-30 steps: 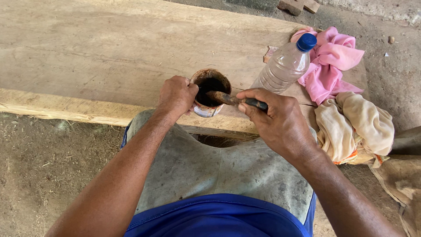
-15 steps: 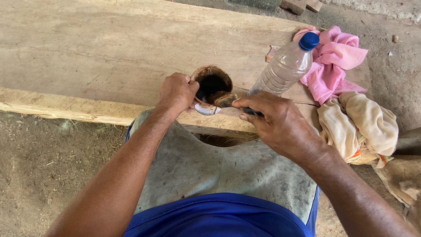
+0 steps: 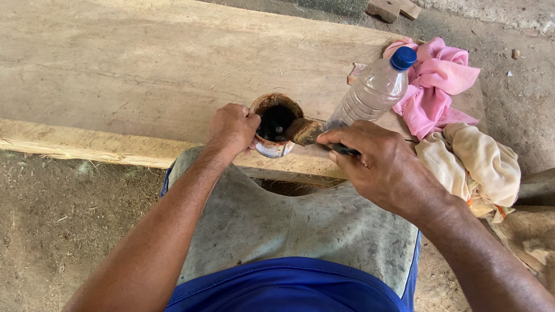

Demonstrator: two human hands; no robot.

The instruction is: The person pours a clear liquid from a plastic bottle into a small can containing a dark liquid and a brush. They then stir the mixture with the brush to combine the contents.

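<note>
A broad wooden plank (image 3: 144,69) serves as the tabletop, lying across the dirt floor (image 3: 52,231), with its near edge just in front of the person's lap. On the right end of the plank sits a heap of cloth: a pink rag (image 3: 439,86) farther away and a cream-coloured rag (image 3: 474,167) nearer, the two touching. A clear plastic bottle with a blue cap (image 3: 373,92) lies tilted against the pink rag, its base pointing towards the right hand.

At the plank's near edge stands a small round tin (image 3: 276,124), rusty at the rim and dark inside. The left hand (image 3: 231,130) is closed around the tin's left side, fingers curled on its wall and thumb near the rim. The right hand (image 3: 381,164) lies just to the right of the tin, closed in a fist around the dark handle of a brush (image 3: 309,134). The brush's brown, stained head sticks out leftwards from the fingers and rests at the tin's right rim, touching it, so the tin sits between the two hands.
</note>
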